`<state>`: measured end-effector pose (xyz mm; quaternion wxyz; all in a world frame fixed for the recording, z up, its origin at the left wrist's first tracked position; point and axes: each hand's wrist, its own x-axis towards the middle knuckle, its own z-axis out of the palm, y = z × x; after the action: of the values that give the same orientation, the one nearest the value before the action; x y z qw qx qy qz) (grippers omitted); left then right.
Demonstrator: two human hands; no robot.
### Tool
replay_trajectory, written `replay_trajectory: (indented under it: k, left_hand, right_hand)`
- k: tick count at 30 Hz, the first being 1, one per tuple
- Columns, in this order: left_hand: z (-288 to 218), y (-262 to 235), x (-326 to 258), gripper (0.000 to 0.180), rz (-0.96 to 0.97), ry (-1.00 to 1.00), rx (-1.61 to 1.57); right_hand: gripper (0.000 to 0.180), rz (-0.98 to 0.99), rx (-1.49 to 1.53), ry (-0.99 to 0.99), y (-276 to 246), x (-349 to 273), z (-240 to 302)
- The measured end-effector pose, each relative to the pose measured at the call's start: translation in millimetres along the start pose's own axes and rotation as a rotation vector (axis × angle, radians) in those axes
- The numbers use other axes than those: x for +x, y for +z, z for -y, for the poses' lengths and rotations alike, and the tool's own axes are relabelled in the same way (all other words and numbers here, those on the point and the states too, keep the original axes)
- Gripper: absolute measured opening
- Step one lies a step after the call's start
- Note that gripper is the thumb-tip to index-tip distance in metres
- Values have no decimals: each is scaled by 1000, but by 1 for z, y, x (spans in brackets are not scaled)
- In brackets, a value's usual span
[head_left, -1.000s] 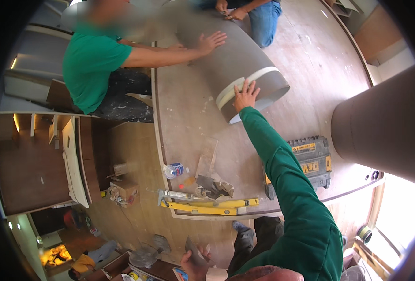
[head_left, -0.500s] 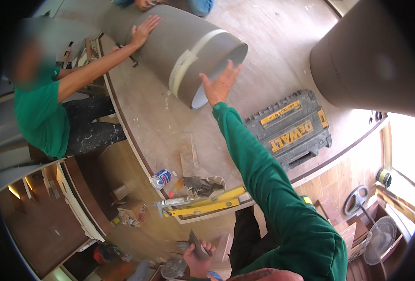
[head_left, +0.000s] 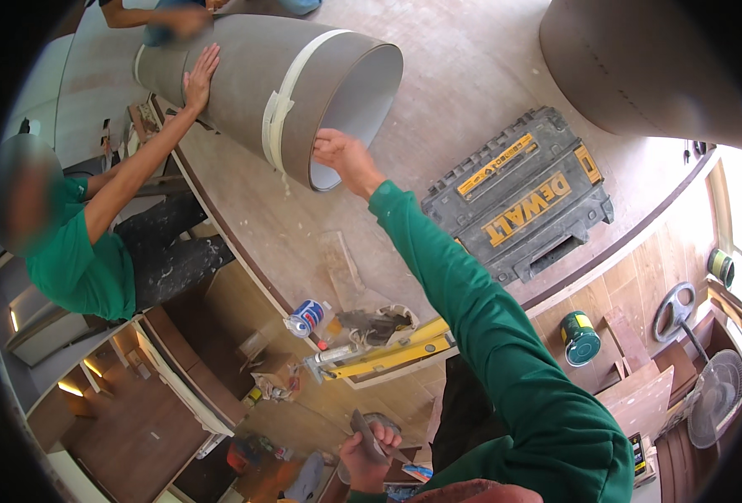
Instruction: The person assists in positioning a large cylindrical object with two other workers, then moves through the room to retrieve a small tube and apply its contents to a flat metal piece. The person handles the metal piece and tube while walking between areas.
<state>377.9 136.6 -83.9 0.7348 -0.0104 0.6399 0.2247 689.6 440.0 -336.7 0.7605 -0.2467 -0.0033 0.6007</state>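
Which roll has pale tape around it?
The roll nearest the right hand, banded with pale tape; the upper-right roll shows none.

Bright glare, right (edges bent, dark).

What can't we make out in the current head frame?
All head view:
- Taped roll: far opening, turned away.
- Second roll: top, cut off by upper edge.
- Co-worker's hand: motion-blurred.
- Flat tool: gripped part, behind left hand's fingers.
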Motion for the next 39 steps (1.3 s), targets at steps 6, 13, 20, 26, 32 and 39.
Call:
replay_trajectory:
  k: [6,13,20,26,32,39]
  left_hand:
    - [7,-2,-9,36,125,6,-18]
    - [19,5,-19,39,34,50,-79]
    - [16,7,-21,37,114,77,-67]
    - [19,5,-33,37,105,111,-142]
    - [18,-4,-30,36,193,115,-280]
    - [15,-2,-50,39,164,170,-313]
  right_hand:
    - [44,-215,46,-19,-3,19,59]
    - [58,-135,216,-13,11,20,76]
    - [52,-55,-291,207,-19,8,6]
    - [51,-84,-1201,-149,30,-31,50]
    - [60,11,-2098,-536,59,25,70]
    - [67,68,-2452,-323,39,28,42]
